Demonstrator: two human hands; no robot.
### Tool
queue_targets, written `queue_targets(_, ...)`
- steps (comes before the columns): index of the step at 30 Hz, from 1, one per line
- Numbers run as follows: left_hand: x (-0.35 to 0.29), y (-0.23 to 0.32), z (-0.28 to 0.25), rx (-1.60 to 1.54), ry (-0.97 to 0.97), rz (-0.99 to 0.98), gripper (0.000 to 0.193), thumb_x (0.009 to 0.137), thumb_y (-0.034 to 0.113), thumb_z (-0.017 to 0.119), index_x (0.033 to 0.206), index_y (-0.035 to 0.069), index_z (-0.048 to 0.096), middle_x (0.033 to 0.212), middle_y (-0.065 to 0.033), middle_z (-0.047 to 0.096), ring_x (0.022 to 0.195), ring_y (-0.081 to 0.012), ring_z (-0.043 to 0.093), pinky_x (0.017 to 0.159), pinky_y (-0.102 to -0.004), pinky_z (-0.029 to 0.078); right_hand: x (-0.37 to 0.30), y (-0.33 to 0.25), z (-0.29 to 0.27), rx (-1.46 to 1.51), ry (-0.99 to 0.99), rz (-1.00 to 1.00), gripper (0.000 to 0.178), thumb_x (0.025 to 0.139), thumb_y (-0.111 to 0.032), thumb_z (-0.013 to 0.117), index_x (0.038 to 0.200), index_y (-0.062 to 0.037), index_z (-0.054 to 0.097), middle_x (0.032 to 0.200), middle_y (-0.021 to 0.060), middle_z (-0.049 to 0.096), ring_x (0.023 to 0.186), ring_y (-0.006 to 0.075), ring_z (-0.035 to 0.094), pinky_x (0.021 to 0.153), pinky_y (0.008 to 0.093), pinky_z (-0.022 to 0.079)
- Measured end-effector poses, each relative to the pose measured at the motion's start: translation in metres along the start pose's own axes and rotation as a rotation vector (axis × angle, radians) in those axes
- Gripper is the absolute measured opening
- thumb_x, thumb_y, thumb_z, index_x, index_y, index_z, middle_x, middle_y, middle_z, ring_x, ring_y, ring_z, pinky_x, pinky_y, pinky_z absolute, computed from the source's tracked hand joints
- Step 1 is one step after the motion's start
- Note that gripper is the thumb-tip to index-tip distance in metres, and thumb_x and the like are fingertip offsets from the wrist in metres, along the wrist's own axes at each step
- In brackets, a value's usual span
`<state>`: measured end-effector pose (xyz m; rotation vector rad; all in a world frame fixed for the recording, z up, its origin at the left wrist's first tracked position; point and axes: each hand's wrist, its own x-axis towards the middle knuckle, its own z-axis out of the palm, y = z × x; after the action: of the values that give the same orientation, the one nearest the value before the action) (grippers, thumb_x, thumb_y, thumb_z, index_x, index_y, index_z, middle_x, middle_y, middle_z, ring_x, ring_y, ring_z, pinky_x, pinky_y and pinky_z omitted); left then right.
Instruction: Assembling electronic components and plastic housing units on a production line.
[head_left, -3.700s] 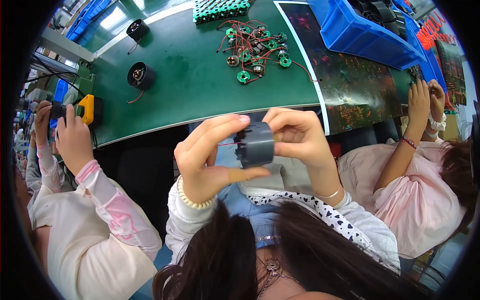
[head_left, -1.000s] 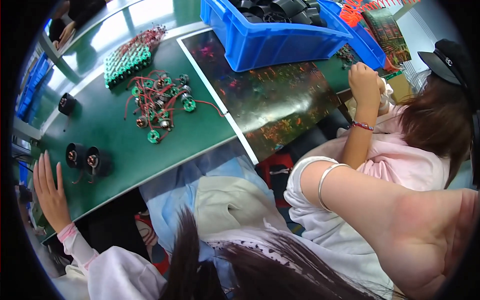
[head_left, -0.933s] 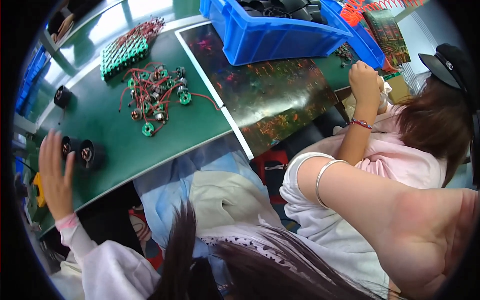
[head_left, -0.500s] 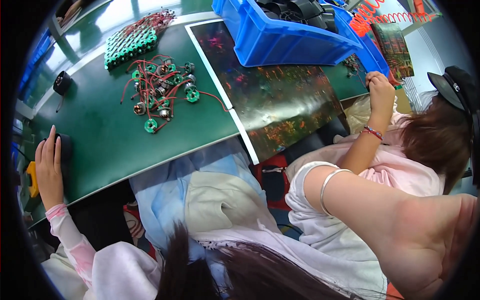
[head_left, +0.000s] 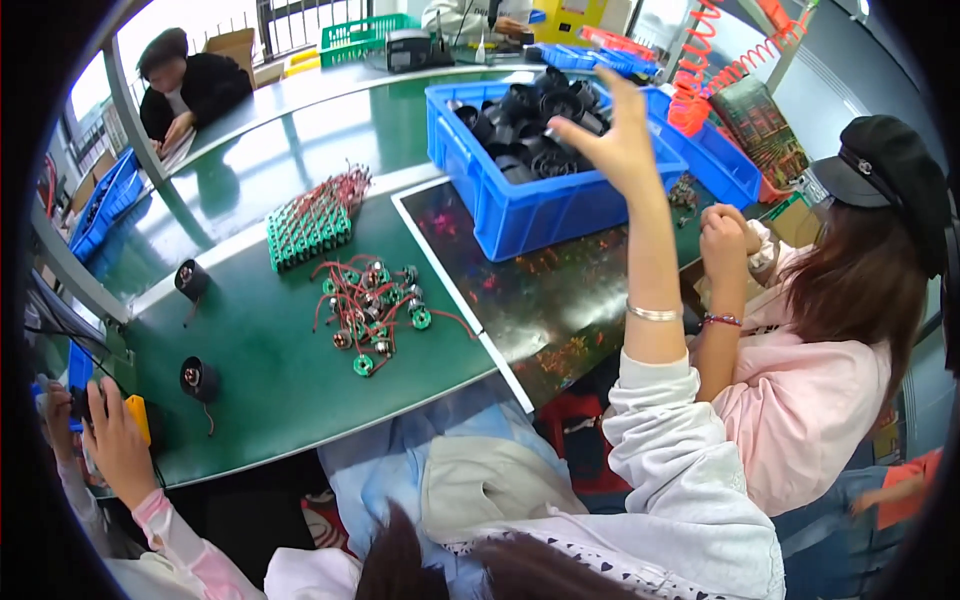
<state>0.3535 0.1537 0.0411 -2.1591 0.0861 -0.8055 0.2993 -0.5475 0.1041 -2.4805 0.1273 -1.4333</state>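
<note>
My right hand (head_left: 618, 140), with a silver bangle on its wrist, is raised over the blue bin (head_left: 510, 215). Its fingers are spread and nothing is in them. Black round plastic housings (head_left: 540, 105) fill the bin, partly hidden behind my hand. Out of sight is my left hand; only white cloth shows at the lower edge on that side. On the green table before me lies a loose pile of small motors (head_left: 372, 305) with green round boards and red wires. Beyond the pile is a green block (head_left: 310, 235) of parts with red wires.
Two black housings with wires, one farther (head_left: 190, 280) and one nearer (head_left: 198, 380), stand at the left. Past them is a co-worker's hand (head_left: 115, 440) in a pink-and-white sleeve. Another co-worker's hands (head_left: 725, 235) are at the right, below coiled red hoses (head_left: 690, 95).
My right hand has swung from the lower right up over the bin. The left co-worker's hand has left the nearer black housing on the table. The view has tilted up.
</note>
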Motion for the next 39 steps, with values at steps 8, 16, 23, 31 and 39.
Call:
queue_targets(8,-0.030,-0.043,0.005,-0.296,-0.239,0.040,0.045,0.090,0.001,0.048,0.134,0.002,0.051,0.139,-0.0064,0.049,0.116,-0.0309,0.052,0.094,-0.0301,0.043,0.032,0.008,0.037,-0.298,-0.516,0.207,0.093,0.066,-0.061,0.078,0.144,-0.0229,0.044,0.127,0.0235,0.053,0.116,0.0395,0.054,0.099,0.0455,0.044)
queue_targets(16,-0.053,0.186,-0.201,-2.080,0.553,-0.399,0.039,0.090,0.013,0.055,0.124,-0.007,0.053,0.135,-0.0260,0.050,0.125,-0.0343,0.049,0.108,-0.0468,0.038,0.033,0.020,0.040,-0.115,-0.667,0.147,0.092,0.068,-0.055,0.078,0.147,-0.0260,0.041,0.125,0.0237,0.056,0.118,0.0407,0.055,0.099,0.0454,0.045)
queue_targets(23,0.016,0.175,-0.180,-1.815,0.208,-0.127,0.039,0.084,0.005,0.062,0.122,0.004,0.055,0.132,-0.0149,0.053,0.117,-0.0308,0.053,0.098,-0.0394,0.044,0.052,0.030,0.035,0.098,-0.780,0.174,0.080,0.074,-0.045,0.077,0.144,-0.0232,0.045,0.131,0.0208,0.055,0.119,0.0348,0.055,0.103,0.0427,0.043)
queue_targets(31,0.017,0.191,-0.184,-1.692,0.094,-0.091,0.038,0.084,0.007,0.064,0.121,0.004,0.055,0.131,-0.0121,0.052,0.114,-0.0309,0.055,0.097,-0.0381,0.045,0.066,0.035,0.058,0.133,-0.864,0.254,0.073,0.078,-0.046,0.073,0.142,-0.0198,0.048,0.136,0.0164,0.054,0.118,0.0310,0.056,0.103,0.0406,0.043)
queue_targets(39,0.016,0.189,-0.181,-1.714,0.057,-0.053,0.037,0.085,0.007,0.063,0.121,0.003,0.055,0.130,-0.0130,0.052,0.113,-0.0322,0.055,0.096,-0.0379,0.045,0.072,0.012,0.059,-0.006,-0.949,0.254,0.064,0.080,-0.054,0.069,0.130,-0.0161,0.060,0.129,0.0155,0.058,0.112,0.0278,0.060,0.098,0.0388,0.047)
